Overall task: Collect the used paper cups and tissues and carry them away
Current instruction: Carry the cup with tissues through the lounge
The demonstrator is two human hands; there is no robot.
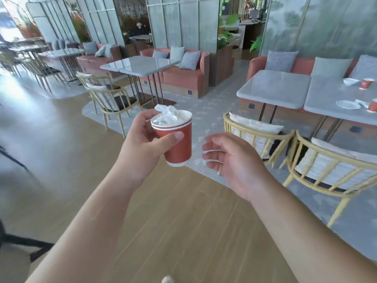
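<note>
Two bare forearms reach forward over the wooden floor (163,211). The left hand (142,146) grips a stack of red paper cups (177,144), thumb across the front wall and fingers curled round the far side, holding it slightly tilted in the air. Crumpled white tissues (166,114) fill the top cup and stick out above its rim. The right hand (230,160) hangs just beside the cups without touching them, palm turned toward them, fingers relaxed and loosely spread, holding nothing.

To the right stands a grey table (326,99) with more to collect: a red cup at the far edge (366,83) next to a white crumpled tissue (350,81), and nearer, another red cup at the frame edge (373,105) beside a white plate (347,104) and a tissue (362,103). Two yellow wooden chairs (265,137) with white cushions stand between the hands and that table. Behind it runs a pink sofa (302,65) with grey cushions. Farther ahead is another grey table (140,65), with a chair of the same kind (110,97) at its near side.
</note>
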